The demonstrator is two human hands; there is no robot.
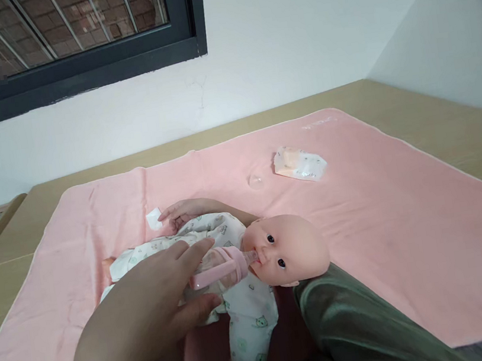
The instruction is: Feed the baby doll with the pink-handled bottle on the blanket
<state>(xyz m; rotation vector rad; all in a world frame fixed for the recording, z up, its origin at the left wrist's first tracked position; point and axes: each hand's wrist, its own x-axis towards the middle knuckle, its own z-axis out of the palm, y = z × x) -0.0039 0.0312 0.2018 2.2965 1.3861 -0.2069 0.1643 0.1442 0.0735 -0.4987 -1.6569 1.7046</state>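
Right away, took in a white wall (292,36) rising at the back, then dropped to a pink blanket (387,231), spread wide over a pale wooden platform (440,128). Caught a dark-framed window (67,25) at the upper left, barred beyond the glass. Swung down to a green trouser leg (360,325), slanting in at the lower right. And now straight to the centre: found the baby doll (293,248) lying face up beside that leg, head to the right, dressed in a white patterned outfit. Came to the left hand (161,281), reaching in from the left, closed round a baby bottle (233,262) with a pink collar and handle, tipped nearly level over the doll's chest. Picked out the right hand (185,213) on the doll's far side, stretched out from behind the neck, fingers loosely bent. Spotted a soft printed packet (300,163) farther back on the blanket, with a clear dome-shaped cap (255,181) just left of it. Closed in on a small white square (154,219) at the right fingertips; could not tell a pinch from a light touch. Finished on the bottle's teat (250,257), right at the doll's mouth.
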